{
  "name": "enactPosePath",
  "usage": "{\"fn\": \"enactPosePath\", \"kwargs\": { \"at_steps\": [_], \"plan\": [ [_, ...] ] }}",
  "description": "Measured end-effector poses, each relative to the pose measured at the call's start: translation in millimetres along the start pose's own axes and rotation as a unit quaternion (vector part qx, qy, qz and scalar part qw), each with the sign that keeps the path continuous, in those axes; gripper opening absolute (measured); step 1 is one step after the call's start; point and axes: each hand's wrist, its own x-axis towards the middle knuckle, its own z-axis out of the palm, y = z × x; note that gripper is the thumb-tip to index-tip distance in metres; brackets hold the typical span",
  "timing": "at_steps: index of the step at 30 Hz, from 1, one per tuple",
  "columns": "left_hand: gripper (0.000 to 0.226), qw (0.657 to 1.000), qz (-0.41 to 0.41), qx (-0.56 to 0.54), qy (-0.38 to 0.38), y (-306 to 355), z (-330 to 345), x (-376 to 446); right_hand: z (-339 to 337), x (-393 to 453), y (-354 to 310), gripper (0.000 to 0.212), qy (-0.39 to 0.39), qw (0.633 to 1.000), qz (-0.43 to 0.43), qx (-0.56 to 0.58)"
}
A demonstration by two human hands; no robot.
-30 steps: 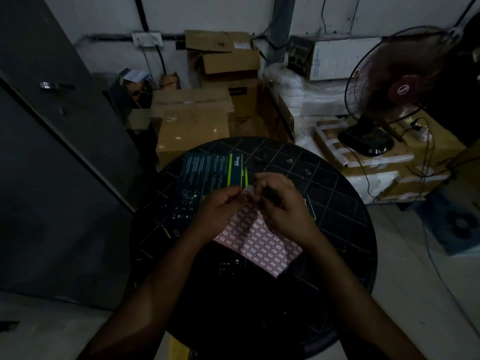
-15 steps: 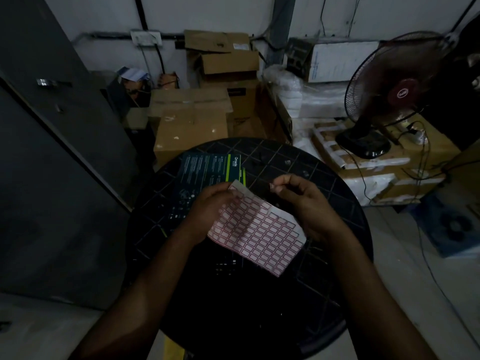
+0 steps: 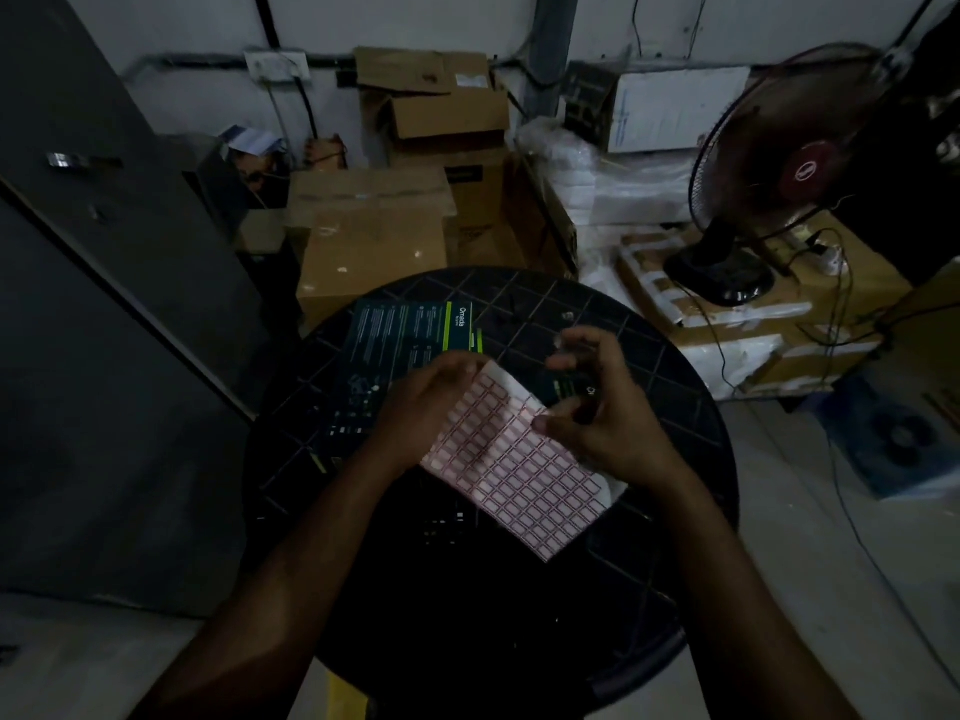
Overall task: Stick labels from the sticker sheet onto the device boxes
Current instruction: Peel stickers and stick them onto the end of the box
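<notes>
Right, the left hand grips the sheet at its top corner, over the tabletop. The right hand hovers beside it, fingers curled; whether they pinch a label, I cannot tell. The box lies just beyond. Next, probably, press a label onto it.

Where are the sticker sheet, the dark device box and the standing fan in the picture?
sticker sheet (image 3: 524, 475): head view, middle of the red-lined grid.
device box (image 3: 405, 332): head view, printed top face.
fan (image 3: 805, 166): head view, red hub.
</notes>
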Motion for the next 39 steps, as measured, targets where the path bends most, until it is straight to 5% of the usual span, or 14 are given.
{"fn": "enactPosePath", "kwargs": {
  "at_steps": [2, 6, 10, 22, 29, 39],
  "plan": [
    [0.030, 1.000, 0.012, 0.028, -0.004, -1.4, 1.4, 1.7, -10.7, -3.6, 7.7, 0.080, 0.057, 0.996, -0.006, 0.061],
    [0.043, 0.961, 0.088, 0.263, -0.009, -11.6, 1.5, 0.4, -46.4, -4.5, 53.9, 0.072, 0.258, 0.943, 0.094, 0.188],
    [0.035, 0.937, 0.135, 0.321, -0.006, -16.4, 6.4, -10.1, -63.9, 10.7, 123.8, 0.072, 0.352, 0.899, 0.173, 0.196],
    [0.012, 0.902, 0.261, 0.340, 0.048, -25.9, 9.9, -63.5, 16.4, 30.0, 227.3, 0.074, 0.229, 0.935, 0.269, -0.015],
    [0.039, 0.882, 0.260, 0.393, 0.018, -32.6, -6.7, -64.4, 5.9, 37.6, 201.1, 0.066, 0.196, 0.939, 0.247, -0.136],
    [0.052, 0.884, 0.183, 0.429, 0.016, -35.3, -6.3, -57.8, -11.7, 25.5, 69.1, 0.020, 0.251, 0.968, -0.009, -0.020]
  ]
}}
